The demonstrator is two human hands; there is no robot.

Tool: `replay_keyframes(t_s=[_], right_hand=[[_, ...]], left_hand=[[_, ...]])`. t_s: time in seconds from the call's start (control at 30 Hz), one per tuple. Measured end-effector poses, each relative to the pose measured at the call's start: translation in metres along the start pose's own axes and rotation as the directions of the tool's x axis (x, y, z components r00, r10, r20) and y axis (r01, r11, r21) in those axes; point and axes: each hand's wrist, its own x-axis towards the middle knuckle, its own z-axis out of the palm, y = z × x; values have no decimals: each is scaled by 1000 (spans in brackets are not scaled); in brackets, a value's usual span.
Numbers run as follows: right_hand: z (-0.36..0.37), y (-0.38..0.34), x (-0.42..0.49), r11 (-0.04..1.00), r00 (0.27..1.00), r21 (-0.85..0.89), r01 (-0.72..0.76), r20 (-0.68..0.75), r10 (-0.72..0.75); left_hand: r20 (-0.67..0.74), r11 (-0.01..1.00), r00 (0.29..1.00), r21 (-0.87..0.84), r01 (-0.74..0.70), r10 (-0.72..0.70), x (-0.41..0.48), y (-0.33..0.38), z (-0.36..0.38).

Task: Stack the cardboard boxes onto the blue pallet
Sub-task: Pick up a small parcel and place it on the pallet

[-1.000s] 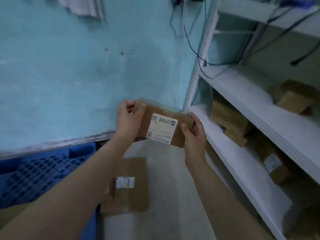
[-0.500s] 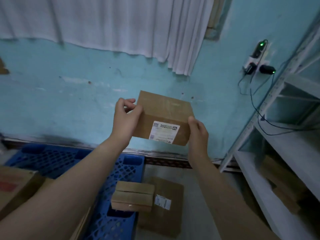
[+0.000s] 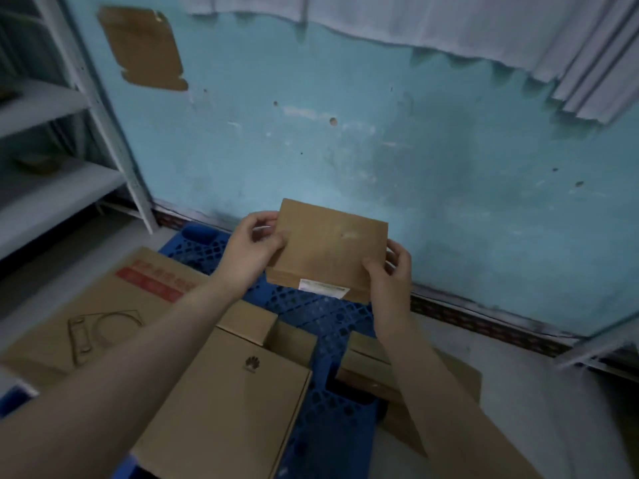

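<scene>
I hold a small flat cardboard box (image 3: 328, 247) in the air with both hands, its white label on the near side. My left hand (image 3: 250, 247) grips its left edge and my right hand (image 3: 390, 278) grips its lower right corner. The box hangs above the far part of the blue pallet (image 3: 311, 316). On the pallet lie a large box with a red stripe (image 3: 103, 305), a box with a printed logo (image 3: 224, 402) and a smaller box (image 3: 249, 321) behind it.
A turquoise wall rises right behind the pallet, with a cardboard patch (image 3: 145, 46) on it and white curtains (image 3: 484, 25) above. White shelves (image 3: 41, 188) stand at the left. Flat cardboard (image 3: 453, 382) lies on the floor right of the pallet.
My view has swung left, from the right-hand shelves to the pallet. The held box has travelled along with both hands and tilted flatter, so its top faces me and the label is foreshortened.
</scene>
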Motion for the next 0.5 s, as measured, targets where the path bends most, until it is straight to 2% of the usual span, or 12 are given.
replay_keyframes(t_s=[0.1,0.23,0.33,0.5], right_hand=[[23,42,8,998,998,2,-63,18,63],[35,99,30,993,993,-21,-118,2,118],[37,155,52,986,988,-67,-151,-7,151],[26,255,91,979,982,-95,-182,28,186]], left_hand=[[-4,999,999,21,35,-35,17,-43,-10],[64,997,997,70,42,-46,38,-108,-5],[87,989,990,107,99,-109,55,-168,6],[12,966,974,136,222,-226,74,-278,41]])
